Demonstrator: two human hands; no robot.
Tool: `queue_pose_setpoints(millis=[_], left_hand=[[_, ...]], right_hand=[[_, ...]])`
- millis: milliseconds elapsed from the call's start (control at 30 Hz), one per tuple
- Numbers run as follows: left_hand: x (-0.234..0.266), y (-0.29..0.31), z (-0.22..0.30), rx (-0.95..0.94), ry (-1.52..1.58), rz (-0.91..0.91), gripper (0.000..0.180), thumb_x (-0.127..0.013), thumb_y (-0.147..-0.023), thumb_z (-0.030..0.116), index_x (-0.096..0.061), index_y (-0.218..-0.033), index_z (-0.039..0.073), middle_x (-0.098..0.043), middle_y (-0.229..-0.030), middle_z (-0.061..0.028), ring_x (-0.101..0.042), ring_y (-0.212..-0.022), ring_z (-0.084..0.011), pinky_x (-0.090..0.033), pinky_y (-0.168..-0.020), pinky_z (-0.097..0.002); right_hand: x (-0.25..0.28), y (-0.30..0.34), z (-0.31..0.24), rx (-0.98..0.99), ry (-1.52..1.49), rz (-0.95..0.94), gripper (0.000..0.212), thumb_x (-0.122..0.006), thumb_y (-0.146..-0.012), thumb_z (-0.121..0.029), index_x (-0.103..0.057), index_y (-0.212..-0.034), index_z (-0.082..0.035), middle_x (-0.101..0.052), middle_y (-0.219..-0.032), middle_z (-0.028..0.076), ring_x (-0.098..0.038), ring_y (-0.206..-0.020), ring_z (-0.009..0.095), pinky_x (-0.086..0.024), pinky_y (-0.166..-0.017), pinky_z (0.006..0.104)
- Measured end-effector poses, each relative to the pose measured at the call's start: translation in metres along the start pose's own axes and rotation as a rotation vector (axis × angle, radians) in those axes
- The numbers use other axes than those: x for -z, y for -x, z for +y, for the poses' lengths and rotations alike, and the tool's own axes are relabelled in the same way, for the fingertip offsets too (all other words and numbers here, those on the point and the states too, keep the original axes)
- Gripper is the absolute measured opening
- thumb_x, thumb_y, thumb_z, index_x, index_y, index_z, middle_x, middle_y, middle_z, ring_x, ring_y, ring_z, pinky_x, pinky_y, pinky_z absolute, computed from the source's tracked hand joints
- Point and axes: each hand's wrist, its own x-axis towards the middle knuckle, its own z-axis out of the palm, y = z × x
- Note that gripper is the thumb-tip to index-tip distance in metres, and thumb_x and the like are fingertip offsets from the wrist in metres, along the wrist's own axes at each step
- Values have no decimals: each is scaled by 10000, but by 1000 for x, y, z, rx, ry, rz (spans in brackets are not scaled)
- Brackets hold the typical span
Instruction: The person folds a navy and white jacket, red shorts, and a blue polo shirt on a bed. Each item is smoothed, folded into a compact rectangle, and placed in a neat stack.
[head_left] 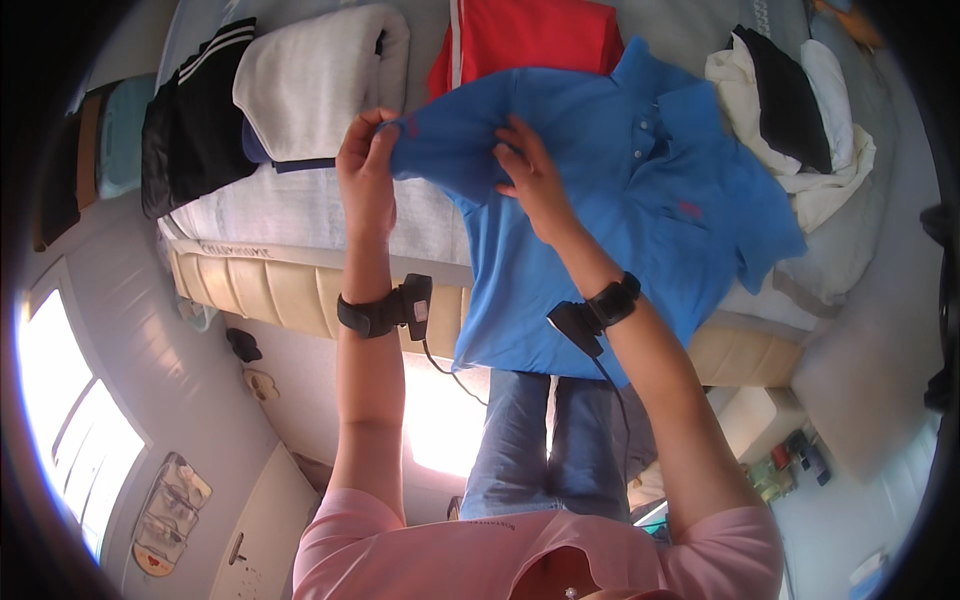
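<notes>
Left hand (366, 165) pinching the sleeve hem of a blue polo shirt (620, 190), fingers closed on soft cotton knit. Right hand (530, 170) gripping a fold of the same sleeve just beside it, fingers curled shut. Shirt hanging in front of the chest, collar and button placket up right, a small red chest emblem showing, lower hem draping over blue jeans (550, 440). Beyond, lying on a pale quilted bed (300, 210): a folded cream towel (320, 80), a black striped garment (200, 120), a red garment (530, 35), a white-and-black pile (790, 100). Open mattress between the stacks.
</notes>
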Motion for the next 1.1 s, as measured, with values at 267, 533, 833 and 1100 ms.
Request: queue_pose_setpoints(millis=[267,533,833,1100], left_hand=[[-59,33,13,-81,-311,-390,257,-561,-995,4,-601,-1247,31,-630,-1129,-22,-570,-937,-52,-475,-803,-210],[-93,74,-38,-313,-665,-429,543,-628,-790,-113,-589,-1301,66,-635,-1219,-141,-592,-1137,-375,-475,-989,-464],[-62,90,-99,-285,-1167,-137,676,-718,-711,-43,-529,-1344,99,-608,-1087,-64,-567,-1047,-277,-415,-878,-412],[-58,110,-81,-376,-928,-70,643,-550,-718,-118,-579,-1325,93,-703,-1051,-2,-577,-882,-220,-390,-828,-344]], right_hand=[[4,-9,-5,-10,-319,-35,773,-499,-1002,-610,-354,-1546,-81,-496,-1431,94,-510,-1273,214,-506,-978,406],[76,24,10,-117,-563,268,753,-525,-978,-635,-449,-1456,-58,-477,-1462,109,-464,-1351,201,-516,-966,387],[69,22,21,-80,-34,445,426,-716,-927,-308,-611,-1230,-28,-637,-1135,65,-619,-958,155,-575,-741,338],[95,19,25,168,128,405,338,-701,-880,-77,-645,-1207,-7,-684,-1044,58,-634,-889,125,-527,-826,294]])
